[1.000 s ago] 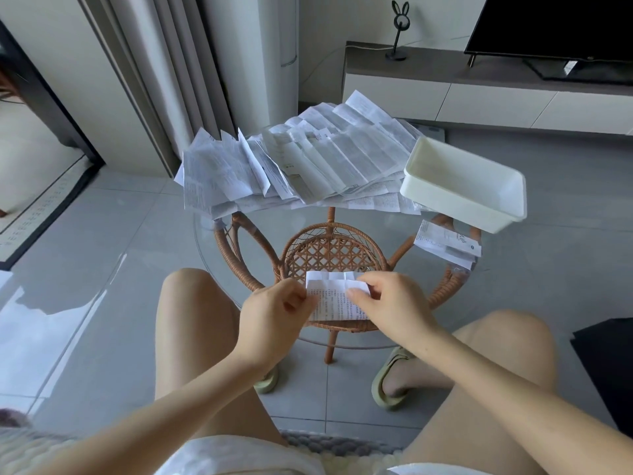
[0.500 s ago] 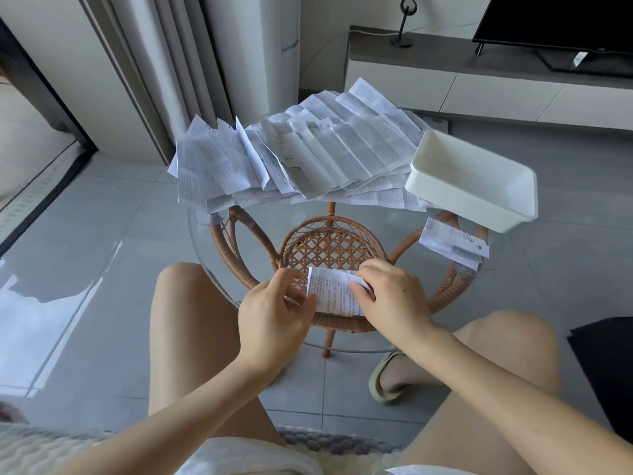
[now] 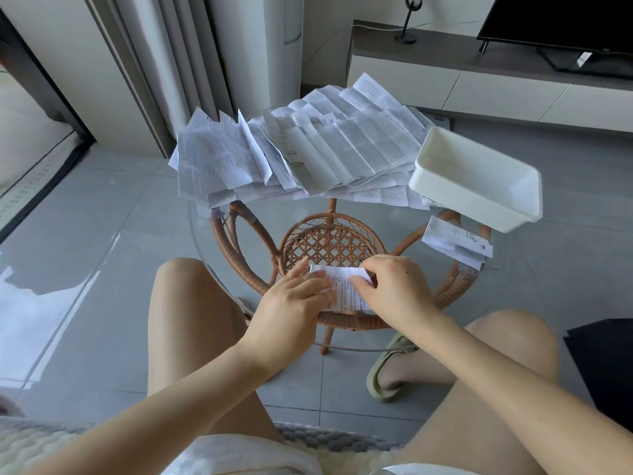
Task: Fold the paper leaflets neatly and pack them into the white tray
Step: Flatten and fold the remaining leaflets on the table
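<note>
A small folded leaflet (image 3: 346,289) lies on the near part of the round glass table (image 3: 205,234). My left hand (image 3: 291,303) lies flat on the leaflet's left half with straight fingers pressing it down. My right hand (image 3: 397,289) covers the right side and pinches the leaflet's upper right corner. A wide pile of unfolded leaflets (image 3: 308,156) spreads over the far side of the table. The white tray (image 3: 479,197) stands at the right, and I see nothing in it. A folded leaflet (image 3: 455,240) rests just in front of the tray.
The glass top sits on a rattan frame (image 3: 330,241). My knees flank the table's near edge. A low TV cabinet (image 3: 445,73) runs along the back wall, curtains (image 3: 185,63) hang at the back left, and a dark object (image 3: 603,365) lies on the floor at right.
The leaflet has come down from between both hands onto the glass. My left hand has flattened over it, and my right hand has shifted to its upper right corner.
</note>
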Demonstrator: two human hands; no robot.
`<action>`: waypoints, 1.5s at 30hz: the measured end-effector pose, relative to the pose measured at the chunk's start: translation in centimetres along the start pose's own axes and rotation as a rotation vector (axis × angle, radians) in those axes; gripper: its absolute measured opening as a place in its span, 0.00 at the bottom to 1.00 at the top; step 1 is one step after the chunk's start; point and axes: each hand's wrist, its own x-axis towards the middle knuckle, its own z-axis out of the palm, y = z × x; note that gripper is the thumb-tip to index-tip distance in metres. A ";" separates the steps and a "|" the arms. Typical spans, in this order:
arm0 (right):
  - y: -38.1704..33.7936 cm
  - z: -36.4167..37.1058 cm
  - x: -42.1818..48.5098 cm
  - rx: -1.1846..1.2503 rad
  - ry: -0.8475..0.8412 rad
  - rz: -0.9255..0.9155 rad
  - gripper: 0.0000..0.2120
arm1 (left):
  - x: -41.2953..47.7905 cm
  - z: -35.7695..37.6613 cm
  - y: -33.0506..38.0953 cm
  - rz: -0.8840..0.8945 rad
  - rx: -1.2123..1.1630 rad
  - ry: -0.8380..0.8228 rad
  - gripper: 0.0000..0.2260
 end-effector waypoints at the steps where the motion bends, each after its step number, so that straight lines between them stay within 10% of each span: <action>1: 0.0 0.0 -0.1 -0.001 -0.001 0.006 0.25 | -0.1 0.1 -0.1 -0.010 0.002 -0.024 0.16; 26: -0.9 -1.0 0.9 -0.103 -0.157 0.132 0.16 | -0.2 0.0 0.1 -0.181 -0.130 -0.043 0.16; 37: -2.5 0.3 -0.8 -0.139 0.024 0.199 0.04 | 0.2 -0.6 -0.5 -0.184 -0.095 -0.198 0.18; 45: -2.5 3.0 -3.5 -0.276 0.035 0.212 0.26 | 0.0 -0.9 -0.2 -0.187 -0.059 -0.191 0.19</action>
